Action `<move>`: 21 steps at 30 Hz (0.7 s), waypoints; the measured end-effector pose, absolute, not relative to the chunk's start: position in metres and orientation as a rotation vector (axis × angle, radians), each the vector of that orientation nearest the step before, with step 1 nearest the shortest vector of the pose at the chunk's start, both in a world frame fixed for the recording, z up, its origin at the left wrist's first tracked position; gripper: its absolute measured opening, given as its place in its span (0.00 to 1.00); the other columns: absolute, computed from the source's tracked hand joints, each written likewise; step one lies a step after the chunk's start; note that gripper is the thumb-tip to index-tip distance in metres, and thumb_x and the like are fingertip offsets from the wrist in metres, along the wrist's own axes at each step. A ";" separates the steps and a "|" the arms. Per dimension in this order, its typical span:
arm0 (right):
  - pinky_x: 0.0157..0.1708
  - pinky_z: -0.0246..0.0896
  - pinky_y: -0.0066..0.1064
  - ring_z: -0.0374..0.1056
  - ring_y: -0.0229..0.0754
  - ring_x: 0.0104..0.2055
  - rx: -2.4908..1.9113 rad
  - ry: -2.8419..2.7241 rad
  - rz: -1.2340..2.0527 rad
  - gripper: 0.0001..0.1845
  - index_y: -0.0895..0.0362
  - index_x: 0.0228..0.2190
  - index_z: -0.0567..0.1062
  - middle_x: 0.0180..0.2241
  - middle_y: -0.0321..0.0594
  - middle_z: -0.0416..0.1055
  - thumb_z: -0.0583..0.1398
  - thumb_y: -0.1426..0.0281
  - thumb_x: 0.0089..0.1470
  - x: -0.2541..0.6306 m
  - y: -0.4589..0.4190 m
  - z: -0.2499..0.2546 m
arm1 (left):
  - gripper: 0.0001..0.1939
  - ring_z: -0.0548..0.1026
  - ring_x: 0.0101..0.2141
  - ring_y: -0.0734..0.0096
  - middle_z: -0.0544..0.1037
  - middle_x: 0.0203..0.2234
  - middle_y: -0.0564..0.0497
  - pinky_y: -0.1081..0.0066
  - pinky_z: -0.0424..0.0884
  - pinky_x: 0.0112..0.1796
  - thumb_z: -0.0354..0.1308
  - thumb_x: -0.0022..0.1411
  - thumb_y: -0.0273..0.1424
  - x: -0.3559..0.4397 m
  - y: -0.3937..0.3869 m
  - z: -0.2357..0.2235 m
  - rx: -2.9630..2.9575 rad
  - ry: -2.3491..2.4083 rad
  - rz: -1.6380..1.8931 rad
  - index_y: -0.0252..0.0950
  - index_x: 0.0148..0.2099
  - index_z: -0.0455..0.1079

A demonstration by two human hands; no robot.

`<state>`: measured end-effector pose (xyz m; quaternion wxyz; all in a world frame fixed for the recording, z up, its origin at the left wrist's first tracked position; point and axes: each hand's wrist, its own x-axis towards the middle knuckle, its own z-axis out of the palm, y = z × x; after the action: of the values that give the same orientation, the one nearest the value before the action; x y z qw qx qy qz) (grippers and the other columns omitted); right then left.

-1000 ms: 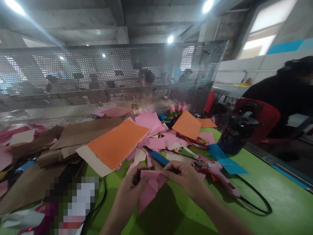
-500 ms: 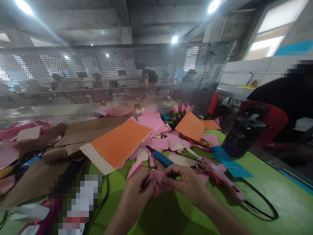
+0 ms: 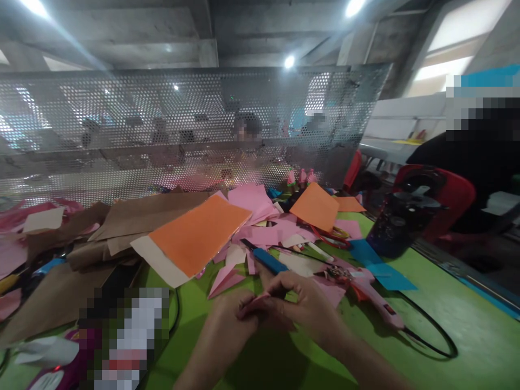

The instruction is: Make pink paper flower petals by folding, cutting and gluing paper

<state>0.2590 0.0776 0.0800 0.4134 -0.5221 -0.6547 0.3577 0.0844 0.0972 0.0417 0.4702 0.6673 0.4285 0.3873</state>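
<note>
Pink paper: view's six o'clock | left hand, right hand: fingers pinched on it | risk: uneven pull could tear it; blue-handled tool, paper's one o'clock, could snag knuckles

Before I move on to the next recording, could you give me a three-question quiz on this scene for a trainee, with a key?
1. What do the left hand and the right hand hold between them?

2. True or false: the pink glue gun is held by neither hand.

3. Which of these lies nearest the dark container?
a) the brown paper
b) the blue paper
c) the crumpled white paper

Key
1. Pink paper.
2. True.
3. b.
</note>
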 end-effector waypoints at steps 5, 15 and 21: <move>0.31 0.59 0.30 0.66 0.40 0.30 -1.263 -1.456 0.985 0.08 0.56 0.27 0.75 0.26 0.35 0.71 0.64 0.64 0.50 0.264 0.084 0.076 | 0.03 0.70 0.27 0.69 0.75 0.24 0.52 0.74 0.62 0.28 0.62 0.50 0.29 0.080 0.102 0.048 1.469 1.006 1.029 0.36 0.30 0.75; 0.29 0.56 0.28 0.62 0.38 0.28 -1.185 -1.342 1.106 0.12 0.56 0.28 0.73 0.24 0.32 0.67 0.67 0.62 0.47 0.265 0.087 0.071 | 0.17 0.74 0.37 0.62 0.79 0.33 0.48 0.68 0.69 0.39 0.61 0.55 0.45 0.091 0.095 0.043 1.231 0.948 1.068 0.36 0.39 0.75; 0.32 0.57 0.29 0.63 0.39 0.31 -1.202 -1.372 1.130 0.13 0.56 0.30 0.76 0.28 0.35 0.69 0.63 0.58 0.52 0.264 0.084 0.077 | 0.13 0.72 0.38 0.62 0.77 0.33 0.48 0.68 0.67 0.41 0.57 0.60 0.41 0.091 0.093 0.039 1.290 1.034 1.070 0.36 0.37 0.74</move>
<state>0.2645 0.0837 0.0765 0.4778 -0.4922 -0.5617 0.4626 0.0907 0.0927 0.0386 0.5532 0.5457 0.4374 0.4526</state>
